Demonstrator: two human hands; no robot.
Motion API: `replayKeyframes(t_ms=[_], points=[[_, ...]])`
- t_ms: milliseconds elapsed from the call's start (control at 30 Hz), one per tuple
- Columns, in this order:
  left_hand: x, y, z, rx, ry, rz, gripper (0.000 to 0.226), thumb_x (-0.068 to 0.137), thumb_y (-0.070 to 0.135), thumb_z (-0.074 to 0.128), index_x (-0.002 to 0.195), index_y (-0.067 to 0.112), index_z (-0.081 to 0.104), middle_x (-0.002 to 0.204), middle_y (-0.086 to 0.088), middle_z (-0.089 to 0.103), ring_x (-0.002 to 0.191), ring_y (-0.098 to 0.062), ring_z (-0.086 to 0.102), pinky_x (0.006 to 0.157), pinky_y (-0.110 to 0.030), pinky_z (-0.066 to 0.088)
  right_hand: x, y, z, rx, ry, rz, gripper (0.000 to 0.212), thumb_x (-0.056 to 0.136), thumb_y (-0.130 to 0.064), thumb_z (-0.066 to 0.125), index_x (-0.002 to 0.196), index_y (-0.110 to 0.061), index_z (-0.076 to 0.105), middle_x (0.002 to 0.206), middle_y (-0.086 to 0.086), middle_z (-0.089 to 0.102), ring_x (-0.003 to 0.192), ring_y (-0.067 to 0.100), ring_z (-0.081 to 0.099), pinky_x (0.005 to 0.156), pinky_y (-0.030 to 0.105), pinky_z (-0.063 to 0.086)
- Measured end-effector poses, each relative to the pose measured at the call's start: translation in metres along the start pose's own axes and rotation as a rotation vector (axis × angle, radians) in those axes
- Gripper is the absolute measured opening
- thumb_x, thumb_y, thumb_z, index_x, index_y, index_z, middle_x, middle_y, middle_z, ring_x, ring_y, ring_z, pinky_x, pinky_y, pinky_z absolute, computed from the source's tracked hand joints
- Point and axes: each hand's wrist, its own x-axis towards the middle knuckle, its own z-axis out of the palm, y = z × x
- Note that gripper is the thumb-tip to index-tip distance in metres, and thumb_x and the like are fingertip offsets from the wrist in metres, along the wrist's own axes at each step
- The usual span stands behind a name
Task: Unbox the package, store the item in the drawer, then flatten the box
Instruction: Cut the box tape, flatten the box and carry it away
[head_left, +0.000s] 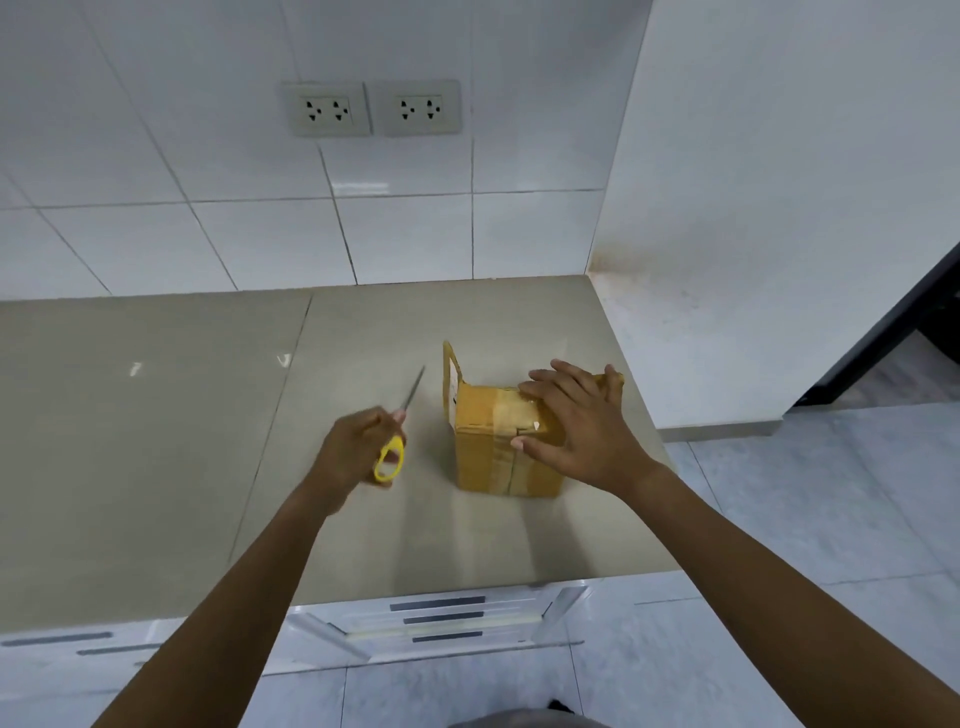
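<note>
Cardboard box (501, 441), taped, one flap upright

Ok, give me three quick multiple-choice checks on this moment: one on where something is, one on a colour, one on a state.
1. Where is the cardboard box?
A. on the countertop, near its right end
B. on the floor
C. inside the drawer

2. What colour are the handles of the scissors?
A. red
B. yellow
C. black

3. What is the right hand doing?
A. gripping the scissors
B. hanging clear of everything
C. resting flat on top of the box

Answers: 1 A, it stands on the countertop. 2 B, a yellow loop shows under the left hand. 3 C, its palm and fingers lie across the taped top.
</note>
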Motion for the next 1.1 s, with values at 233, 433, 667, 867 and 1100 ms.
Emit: replayKeyframes(t_ms=[233, 433, 667, 867, 1100], points=[[-0.019, -0.062, 0.044, 0.589, -0.120, 0.081, 0.006, 0.087, 0.023, 0.067, 0.082, 0.023, 0.069, 0.078, 0.000, 0.070, 0.081, -0.023, 0.066, 0.068, -0.024, 0.047, -0.006, -0.015, 0.002, 0.037, 0.158, -0.068, 0.036, 0.077, -0.043, 0.067, 0.106, -0.022, 0.066, 0.129, -0.006, 0.059, 0.128, 0.019, 0.049, 0.110, 0.062, 0.020], [-0.028, -0.010, 0.057, 0.775, 0.235, 0.897, 0.055, 0.081, 0.019, 0.057, 0.135, 0.016, 0.048, 0.132, -0.006, 0.054, 0.121, -0.025, 0.049, 0.098, -0.035, 0.041, -0.014, -0.022, 0.002, 0.017, 0.265, -0.090, 0.018, 0.082, -0.034, 0.065, 0.090, -0.017, 0.067, 0.120, -0.002, 0.065, 0.115, 0.022, 0.057, 0.105, 0.056, 0.031], [0.009, 0.066, 0.084, 0.732, -0.451, 0.662, 0.043, 0.104, 0.040, 0.023, 0.145, 0.038, 0.037, 0.155, 0.013, 0.033, 0.148, -0.008, 0.015, 0.119, -0.037, -0.001, -0.031, -0.034, 0.015, -0.135, 0.525, -0.056, 0.008, 0.083, -0.019, 0.071, 0.085, -0.012, 0.068, 0.093, 0.007, 0.066, 0.091, 0.022, 0.049, 0.089, 0.042, 0.040], [0.022, 0.062, 0.082, 0.759, -0.547, 0.609, 0.049, 0.098, 0.056, 0.018, 0.145, 0.046, 0.030, 0.157, 0.013, 0.028, 0.147, -0.005, 0.012, 0.118, -0.039, -0.009, -0.042, -0.041, 0.020, -0.130, 0.538, -0.051, 0.010, 0.089, -0.018, 0.064, 0.081, -0.012, 0.065, 0.081, 0.005, 0.065, 0.075, 0.026, 0.058, 0.072, 0.037, 0.039], [0.026, 0.056, 0.082, 0.890, -0.447, 0.736, 0.060, 0.092, 0.062, 0.038, 0.148, 0.044, 0.025, 0.157, 0.008, 0.030, 0.146, -0.013, 0.022, 0.117, -0.043, -0.001, -0.057, -0.047, 0.023, -0.081, 0.492, -0.043, 0.010, 0.089, -0.016, 0.061, 0.088, -0.010, 0.068, 0.086, 0.005, 0.068, 0.081, 0.027, 0.061, 0.080, 0.036, 0.039]])
